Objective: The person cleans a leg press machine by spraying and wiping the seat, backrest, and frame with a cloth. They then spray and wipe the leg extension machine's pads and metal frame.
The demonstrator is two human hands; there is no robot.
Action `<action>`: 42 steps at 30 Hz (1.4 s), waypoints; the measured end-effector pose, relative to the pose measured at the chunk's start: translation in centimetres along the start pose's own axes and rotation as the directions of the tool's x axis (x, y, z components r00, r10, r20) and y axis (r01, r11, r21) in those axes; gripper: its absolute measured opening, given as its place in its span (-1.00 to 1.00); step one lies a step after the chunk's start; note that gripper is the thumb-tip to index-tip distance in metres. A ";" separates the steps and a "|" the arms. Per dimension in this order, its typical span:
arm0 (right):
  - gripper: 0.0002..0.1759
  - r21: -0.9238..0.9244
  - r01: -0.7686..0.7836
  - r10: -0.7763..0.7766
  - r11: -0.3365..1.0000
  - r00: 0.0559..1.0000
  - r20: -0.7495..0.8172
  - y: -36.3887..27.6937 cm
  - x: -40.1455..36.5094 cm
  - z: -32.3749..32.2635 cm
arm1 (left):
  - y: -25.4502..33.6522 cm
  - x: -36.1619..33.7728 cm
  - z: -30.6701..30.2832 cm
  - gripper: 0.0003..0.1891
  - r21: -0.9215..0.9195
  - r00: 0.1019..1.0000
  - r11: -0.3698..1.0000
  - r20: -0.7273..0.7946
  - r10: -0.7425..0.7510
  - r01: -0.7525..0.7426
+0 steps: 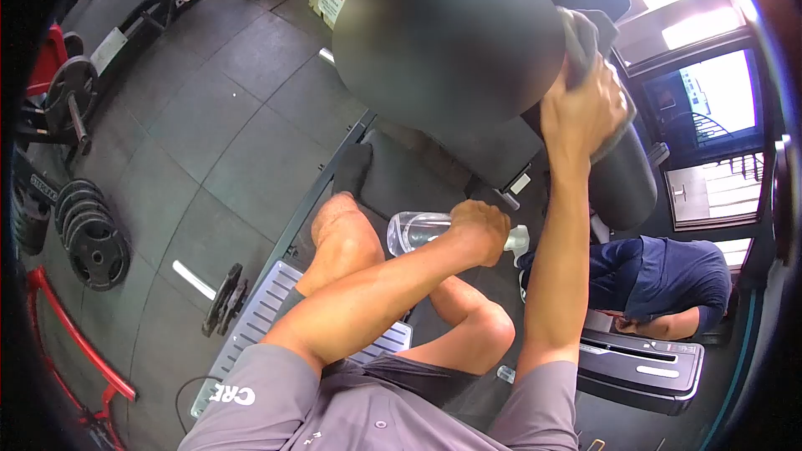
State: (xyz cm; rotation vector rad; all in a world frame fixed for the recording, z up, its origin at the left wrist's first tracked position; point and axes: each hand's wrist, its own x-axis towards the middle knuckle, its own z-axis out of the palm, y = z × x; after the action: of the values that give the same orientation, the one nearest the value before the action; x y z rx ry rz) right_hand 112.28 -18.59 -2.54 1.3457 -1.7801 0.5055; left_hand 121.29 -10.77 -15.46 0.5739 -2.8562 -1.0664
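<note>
A clear bottle with a white spray-type head [413,232] lies nearly sideways in my left hand [480,230], whose fingers are closed around it near the neck. Over at the upper right, my right hand [585,108] is closed on a dark grey cloth [589,38] and presses it against black padding of a gym machine. Below that hand is a thick black roller pad [622,188]. A large blurred oval hides the machine's upper part left of the cloth. My bent knees are beneath my arms, beside a flat black pad [409,171].
Weight plates [96,250] hang on a rack at left, near a red frame [75,359]. A metal bar with plates [221,301] stands by the slotted footplate [242,330]. Another person in dark blue [660,280] bends over at right, near a black machine part [643,376].
</note>
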 end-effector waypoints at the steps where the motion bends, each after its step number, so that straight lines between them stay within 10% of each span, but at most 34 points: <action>1: -0.51 0.053 -0.062 0.062 0.997 0.998 0.006 -1.1 1.3 0.2 | 0.0 0.2 0.0 -0.61 -0.004 1.000 1.000 0.022 -0.002 0.002; 6: -0.40 0.186 0.128 -0.104 0.974 0.985 -0.135 -13.6 4.4 5.7 | -0.9 1.6 5.1 -0.71 -0.147 0.960 0.984 -0.274 0.056 -0.100; 8: -0.42 0.342 0.116 -0.142 0.933 0.988 0.052 -17.9 5.7 8.8 | -1.1 1.6 6.6 -0.71 -0.167 0.949 0.970 -0.291 0.123 -0.177; 10: -0.28 0.027 0.045 -0.046 0.999 0.998 0.033 -20.6 7.7 11.7 | -1.2 1.1 6.8 -0.71 -0.156 0.958 0.966 -0.233 0.166 -0.205; 13: -0.36 0.374 -0.172 -0.054 0.911 0.850 0.523 -19.9 11.3 9.5 | -1.4 0.2 6.7 -0.71 -0.118 0.973 0.971 -0.129 0.191 -0.206; 15: -0.38 0.389 -0.269 0.003 0.881 0.826 0.564 -19.5 12.5 10.5 | -1.0 -0.1 6.3 -0.71 -0.089 0.980 0.976 -0.053 0.192 -0.197; 17: -0.34 0.370 -0.364 0.125 0.855 0.836 0.534 -19.6 11.9 10.7 | -0.9 -0.5 6.1 -0.71 -0.062 0.982 0.980 0.002 0.189 -0.189; 19: -0.23 0.235 -0.162 0.163 0.958 0.987 0.016 -20.6 7.5 11.2 | -0.8 -0.9 6.0 -0.71 -0.044 0.979 0.979 0.042 0.199 -0.197; 23: -0.04 0.164 0.090 -0.088 0.982 0.996 -0.015 -20.5 2.9 10.2 | 0.2 -1.0 6.5 -0.71 -0.028 0.969 0.973 0.087 0.229 -0.228; 25: -0.16 0.233 0.039 -0.042 0.972 0.999 0.008 -18.7 5.1 10.3 | 0.3 -1.0 6.4 -0.71 -0.020 0.965 0.971 0.109 0.238 -0.237; 29: -0.38 0.275 -0.460 0.268 0.844 0.807 0.526 -16.7 11.8 10.9 | 1.3 -0.7 6.8 -0.71 -0.017 0.956 0.965 0.138 0.261 -0.261; 33: -0.29 0.204 -0.072 0.085 0.976 0.995 -0.055 -17.7 6.1 11.2 | 1.5 -1.1 7.0 -0.70 -0.009 0.948 0.961 0.162 0.273 -0.275; 38: -0.24 0.024 0.208 -0.200 0.978 0.963 -0.178 -17.1 2.5 10.1 | 2.2 -1.2 7.9 -0.70 -0.005 0.934 0.950 0.179 0.308 -0.312; 42: -0.33 0.273 -0.279 0.129 0.921 0.877 0.462 -17.0 10.1 9.2 | 2.7 -1.5 8.9 -0.70 -0.024 0.920 0.939 0.192 0.341 -0.343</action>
State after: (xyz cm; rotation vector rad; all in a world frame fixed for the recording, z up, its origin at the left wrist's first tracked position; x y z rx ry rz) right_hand 123.78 -37.12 -2.44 1.6005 -2.3063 0.6866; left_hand 120.32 -2.83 -20.42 -0.0406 -2.9669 -1.0968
